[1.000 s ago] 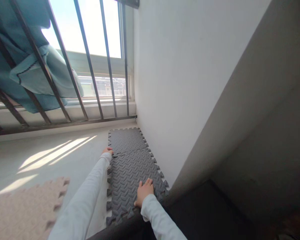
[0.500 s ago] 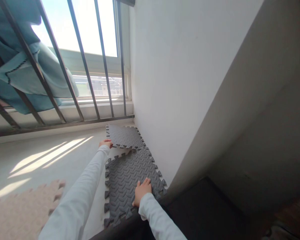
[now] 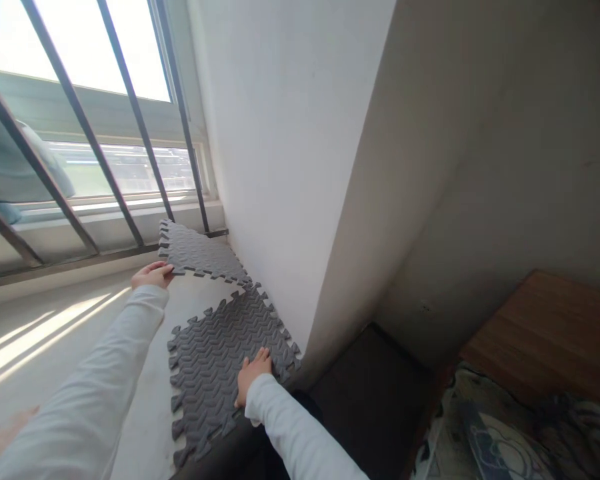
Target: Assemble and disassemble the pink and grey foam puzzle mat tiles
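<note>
My left hand (image 3: 153,274) pinches the near left corner of the far grey foam floor tile (image 3: 203,252). That tile is tilted, its left side raised off the ledge and its right side along the white wall. Nearer to me lies a second grey foam tile (image 3: 207,357) with a chevron tread and toothed edges. The two tiles meet at the wall side, with an open gap between them on the left. My right hand (image 3: 255,377) rests on the near tile's lower right part, fingers laid out on its surface.
Dark metal bars (image 3: 113,170) stand before the window, with blue cloth (image 3: 20,160) behind them. A white wall (image 3: 275,153) rises on the right. Part of a beige tile (image 3: 3,430) shows at lower left. A wooden surface (image 3: 545,340) is at far right.
My left hand has lifted the far tile's left side higher, opening a wider gap to the near tile. My right hand stays on the near tile. The view has turned right.
</note>
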`<state>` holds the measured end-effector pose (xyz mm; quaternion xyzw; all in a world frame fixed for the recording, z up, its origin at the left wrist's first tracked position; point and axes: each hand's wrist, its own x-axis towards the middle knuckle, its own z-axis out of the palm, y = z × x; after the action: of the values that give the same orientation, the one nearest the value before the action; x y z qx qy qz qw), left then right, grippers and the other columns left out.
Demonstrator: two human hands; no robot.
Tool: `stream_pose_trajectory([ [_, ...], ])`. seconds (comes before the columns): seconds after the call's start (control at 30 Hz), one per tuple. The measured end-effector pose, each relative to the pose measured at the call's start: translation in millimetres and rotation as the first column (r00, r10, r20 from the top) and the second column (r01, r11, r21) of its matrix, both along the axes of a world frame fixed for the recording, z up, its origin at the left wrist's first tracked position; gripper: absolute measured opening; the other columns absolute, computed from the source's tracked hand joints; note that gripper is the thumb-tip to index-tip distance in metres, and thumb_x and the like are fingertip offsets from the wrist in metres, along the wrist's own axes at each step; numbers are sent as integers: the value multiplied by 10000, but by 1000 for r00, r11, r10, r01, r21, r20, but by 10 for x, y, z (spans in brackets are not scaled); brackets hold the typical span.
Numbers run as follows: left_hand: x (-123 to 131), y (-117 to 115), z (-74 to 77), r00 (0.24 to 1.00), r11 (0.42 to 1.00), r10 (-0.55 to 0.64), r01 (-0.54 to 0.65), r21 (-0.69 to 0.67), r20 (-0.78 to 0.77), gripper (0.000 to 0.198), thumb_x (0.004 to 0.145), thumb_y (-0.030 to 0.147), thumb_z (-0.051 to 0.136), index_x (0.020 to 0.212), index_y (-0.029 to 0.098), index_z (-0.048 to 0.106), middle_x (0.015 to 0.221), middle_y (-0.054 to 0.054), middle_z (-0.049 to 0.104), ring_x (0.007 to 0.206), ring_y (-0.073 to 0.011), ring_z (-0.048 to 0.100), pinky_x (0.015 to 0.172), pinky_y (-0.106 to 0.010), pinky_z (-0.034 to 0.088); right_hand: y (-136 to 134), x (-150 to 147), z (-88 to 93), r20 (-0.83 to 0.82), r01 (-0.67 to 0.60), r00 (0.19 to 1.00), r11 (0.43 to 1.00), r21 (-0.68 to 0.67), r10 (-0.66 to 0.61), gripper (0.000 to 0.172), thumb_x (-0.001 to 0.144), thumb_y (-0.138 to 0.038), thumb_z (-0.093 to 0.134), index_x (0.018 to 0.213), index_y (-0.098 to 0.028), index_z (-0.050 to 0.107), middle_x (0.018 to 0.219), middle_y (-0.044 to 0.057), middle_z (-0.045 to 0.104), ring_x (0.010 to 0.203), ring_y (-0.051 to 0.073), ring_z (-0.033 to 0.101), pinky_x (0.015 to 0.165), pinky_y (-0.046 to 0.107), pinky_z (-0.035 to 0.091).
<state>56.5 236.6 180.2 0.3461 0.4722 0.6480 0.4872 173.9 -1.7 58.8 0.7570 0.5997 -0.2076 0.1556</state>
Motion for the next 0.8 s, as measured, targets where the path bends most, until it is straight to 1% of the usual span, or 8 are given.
stream_pose_trajectory([
  [0.1, 16, -198, 220, 996, 993, 43, -35, -110, 75, 230, 507, -82, 551, 541, 126, 457, 472, 52, 515, 486, -70, 522, 766, -421, 515, 3, 0, 26, -1, 10, 1000, 1000, -18, -10, 987, 585, -473, 687, 1353, -88, 201, 1368, 306, 150, 1265, 414, 142, 924, 601, 243],
  [0.27, -70, -302, 624, 986, 993, 116, -114, -24, 121, 239, 539, -75, 550, 531, 133, 433, 499, 60, 509, 511, -62, 521, 751, -408, 535, 10, 10, 50, -14, 29, 999, 999, -32, -30, 994, 581, -459, 694, 1358, -101, 189, 1382, 289, 129, 1272, 403, 128, 934, 595, 241],
  [0.4, -521, -308, 944, 963, 976, 213, -217, 3, 164, 251, 559, -73, 541, 547, 141, 411, 503, 70, 490, 558, -62, 535, 751, -384, 543, 15, 19, 90, -18, 41, 999, 999, -35, -42, 1010, 557, -427, 721, 1357, -99, 199, 1385, 279, 141, 1271, 400, 143, 952, 568, 247],
  [0.5, -1095, -482, 1021, 959, 968, 247, -250, 3, 140, 241, 603, -79, 477, 556, 142, 394, 527, 76, 497, 665, -61, 562, 788, -380, 525, 15, 28, 117, -2, 52, 999, 998, -29, -52, 1007, 549, -434, 724, 1354, -102, 217, 1390, 254, 172, 1262, 408, 165, 954, 559, 252],
  [0.57, -1566, -716, 938, 959, 961, 276, -276, -7, 67, 228, 614, -79, 440, 572, 143, 405, 540, 82, 513, 792, -90, 582, 812, -429, 499, 10, 35, 126, 14, 57, 998, 998, -9, -56, 998, 541, -453, 722, 1352, -124, 241, 1395, 215, 207, 1254, 412, 186, 957, 551, 260],
  [0.63, -2078, -1040, 748, 942, 941, 336, -336, -45, 7, 225, 591, -68, 436, 585, 156, 424, 574, 84, 566, 933, -149, 574, 826, -488, 468, 3, 41, 141, 26, 49, 998, 998, -29, -48, 1009, 518, -444, 735, 1354, -152, 251, 1391, 197, 231, 1255, 402, 201, 957, 538, 277],
  [0.73, -2827, -1647, 309, 877, 862, 480, -471, -186, 6, 213, 536, -24, 462, 568, 186, 438, 767, 84, 682, 1056, -196, 531, 854, -474, 447, 1, 48, 184, 63, 23, 998, 999, -24, -21, 980, 541, -462, 710, 1350, -136, 264, 1374, 227, 254, 1245, 403, 229, 933, 540, 302],
  [0.8, -3241, -2070, -45, 814, 765, 581, -551, -333, -10, 199, 508, 12, 489, 551, 201, 443, 894, 93, 688, 1097, -208, 504, 848, -441, 456, 17, 53, 212, 89, 13, 996, 999, -47, -9, 968, 558, -461, 698, 1351, -128, 254, 1370, 250, 246, 1239, 399, 245, 909, 530, 324],
])
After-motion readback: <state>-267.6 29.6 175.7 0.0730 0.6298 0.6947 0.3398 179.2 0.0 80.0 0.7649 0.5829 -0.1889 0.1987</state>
